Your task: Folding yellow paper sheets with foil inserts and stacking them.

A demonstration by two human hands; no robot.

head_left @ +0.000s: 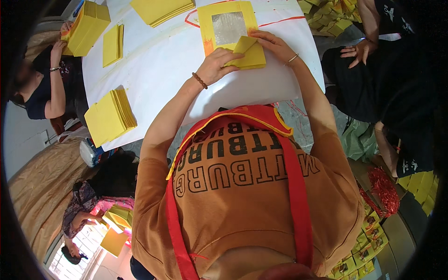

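On the white-covered table in front of me lies a sheet of yellow paper (203, 23) with a silvery rectangle (228, 27) in its middle and orange smears at its sides. Its near part is folded over into a flap (254, 57), with one corner turned up slantwise. My left hand (218, 65) grips the flap's left edge between fingers and thumb. At the flap's right side my right hand (275, 45) has its fingers bent over the paper by the raised corner. Whether one sheet or several lie under my hands, I cannot tell.
Yellow paper stacks lie on the table (154, 70): a thick one (109, 114) near left, a thin one (113, 45) beyond it, another (163, 9) at the far edge. A red ribbon (282, 20) lies behind my paper. People sit left and right; red tinsel (383, 191) hangs at right.
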